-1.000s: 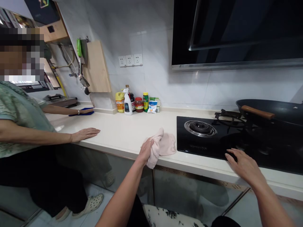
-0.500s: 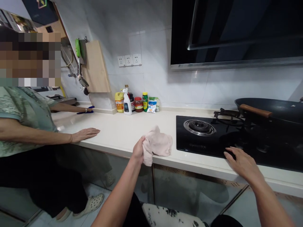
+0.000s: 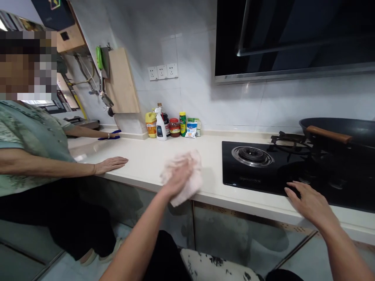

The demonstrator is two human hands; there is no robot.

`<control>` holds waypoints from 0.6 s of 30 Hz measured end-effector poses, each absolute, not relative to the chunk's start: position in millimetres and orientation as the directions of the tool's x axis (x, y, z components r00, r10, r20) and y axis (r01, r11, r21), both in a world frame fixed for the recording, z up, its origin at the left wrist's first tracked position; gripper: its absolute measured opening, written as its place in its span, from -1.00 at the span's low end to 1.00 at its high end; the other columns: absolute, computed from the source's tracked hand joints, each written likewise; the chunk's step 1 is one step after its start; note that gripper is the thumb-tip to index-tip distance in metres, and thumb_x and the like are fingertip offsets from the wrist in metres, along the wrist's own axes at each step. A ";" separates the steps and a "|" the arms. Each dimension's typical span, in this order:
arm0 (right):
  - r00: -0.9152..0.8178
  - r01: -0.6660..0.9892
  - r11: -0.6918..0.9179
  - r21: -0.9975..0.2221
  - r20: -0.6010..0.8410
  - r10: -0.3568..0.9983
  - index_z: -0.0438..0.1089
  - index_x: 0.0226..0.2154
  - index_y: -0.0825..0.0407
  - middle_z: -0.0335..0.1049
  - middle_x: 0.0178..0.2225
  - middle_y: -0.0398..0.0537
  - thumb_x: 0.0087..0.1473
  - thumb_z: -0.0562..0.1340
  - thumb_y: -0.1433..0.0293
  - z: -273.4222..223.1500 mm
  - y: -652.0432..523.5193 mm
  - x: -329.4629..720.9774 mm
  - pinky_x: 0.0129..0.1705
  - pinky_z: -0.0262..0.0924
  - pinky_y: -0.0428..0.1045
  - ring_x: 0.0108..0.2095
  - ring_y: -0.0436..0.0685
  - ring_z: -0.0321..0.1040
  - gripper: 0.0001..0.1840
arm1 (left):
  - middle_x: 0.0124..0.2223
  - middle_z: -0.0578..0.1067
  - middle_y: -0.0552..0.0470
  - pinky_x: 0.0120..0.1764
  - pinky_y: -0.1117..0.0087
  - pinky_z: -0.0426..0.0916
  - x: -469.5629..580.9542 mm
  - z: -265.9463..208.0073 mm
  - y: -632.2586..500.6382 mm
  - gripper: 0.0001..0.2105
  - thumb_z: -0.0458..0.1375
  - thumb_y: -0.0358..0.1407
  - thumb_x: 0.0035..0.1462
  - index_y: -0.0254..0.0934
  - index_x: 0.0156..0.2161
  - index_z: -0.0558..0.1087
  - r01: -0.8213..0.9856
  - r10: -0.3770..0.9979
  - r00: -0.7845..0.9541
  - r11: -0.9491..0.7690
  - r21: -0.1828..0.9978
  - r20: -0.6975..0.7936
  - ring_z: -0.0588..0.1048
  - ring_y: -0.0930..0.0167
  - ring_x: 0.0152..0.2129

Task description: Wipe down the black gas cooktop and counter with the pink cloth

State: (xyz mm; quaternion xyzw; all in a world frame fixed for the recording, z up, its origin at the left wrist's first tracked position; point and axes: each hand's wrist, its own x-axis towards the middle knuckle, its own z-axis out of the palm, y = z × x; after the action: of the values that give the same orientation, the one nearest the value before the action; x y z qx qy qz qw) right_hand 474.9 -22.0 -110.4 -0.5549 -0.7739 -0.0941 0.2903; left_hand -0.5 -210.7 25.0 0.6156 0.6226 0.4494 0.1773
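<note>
A pale pink cloth (image 3: 193, 183) lies on the white countertop (image 3: 140, 156), one corner reaching over the front edge. On top of it is my left hand (image 3: 179, 179), holding the cloth against the surface; both are smeared by motion and the fingertips are unclear. My right hand (image 3: 307, 201) rests at the front edge of the black gas stove (image 3: 252, 179), empty, with its fingers apart.
A white spray bottle (image 3: 160, 127), a yellow jug (image 3: 150, 125) and several jars stand along the wall. A wok (image 3: 351, 132) with a wooden handle sits on the stove's right side. Another person's hand (image 3: 111, 165) lies flat on the counter at left.
My left hand has come over the top of the cloth and shifted it slightly left, spreading it. My right hand keeps its place by the stove edge. The view has turned slightly left.
</note>
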 end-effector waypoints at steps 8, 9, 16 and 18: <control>-0.205 0.910 0.368 -0.190 0.564 0.800 0.44 0.02 0.04 0.42 0.12 0.15 0.26 -0.06 -0.01 -107.2 -26.0 469.9 0.23 0.17 0.29 0.17 0.35 0.33 -0.38 | 0.48 0.01 -0.18 0.36 -0.14 -0.13 17.4 -9.8 -208.6 -0.22 0.16 0.14 0.18 -0.07 0.42 0.11 0.937 0.979 0.123 -0.169 0.305 0.165 0.00 0.10 0.42; -0.204 0.910 0.368 -0.191 0.567 0.798 0.44 0.02 0.04 0.42 0.13 0.15 0.26 -0.06 -0.01 -107.4 -26.1 469.7 0.23 0.17 0.29 0.17 0.35 0.33 -0.38 | 0.48 0.00 -0.21 0.35 -0.16 -0.13 12.9 -10.6 -209.3 -0.12 0.26 0.17 0.07 -0.08 0.41 0.12 0.951 0.979 0.125 -0.165 0.263 0.161 -0.03 0.05 0.42; -0.207 0.912 0.367 -0.181 0.569 0.796 0.46 0.00 0.04 0.43 0.12 0.16 0.25 -0.07 -0.02 -110.1 -22.5 469.8 0.24 0.16 0.29 0.17 0.36 0.33 -0.37 | 0.46 0.02 -0.39 0.28 -0.34 -0.11 16.5 -13.4 -191.2 0.08 0.42 0.19 -0.21 -0.15 0.39 0.17 0.985 0.984 0.128 -0.141 0.100 0.122 -0.04 -0.19 0.39; -0.210 0.913 0.367 -0.180 0.564 0.799 0.46 -0.01 0.03 0.43 0.12 0.14 0.24 -0.07 -0.03 -110.5 -21.9 470.2 0.24 0.16 0.30 0.16 0.36 0.34 -0.36 | 0.46 -0.04 -0.44 0.26 -0.38 -0.13 23.9 -7.7 -181.4 0.13 0.40 0.24 -0.23 -0.19 0.40 0.14 0.983 0.988 0.143 -0.149 0.112 0.058 -0.08 -0.22 0.39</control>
State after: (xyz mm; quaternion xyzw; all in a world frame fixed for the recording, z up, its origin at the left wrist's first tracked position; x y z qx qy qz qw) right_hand 470.2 -21.9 -110.5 -0.5543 -0.7718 -0.0964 0.2962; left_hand 23.9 -181.4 -7.7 0.7556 0.6520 0.0587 0.0234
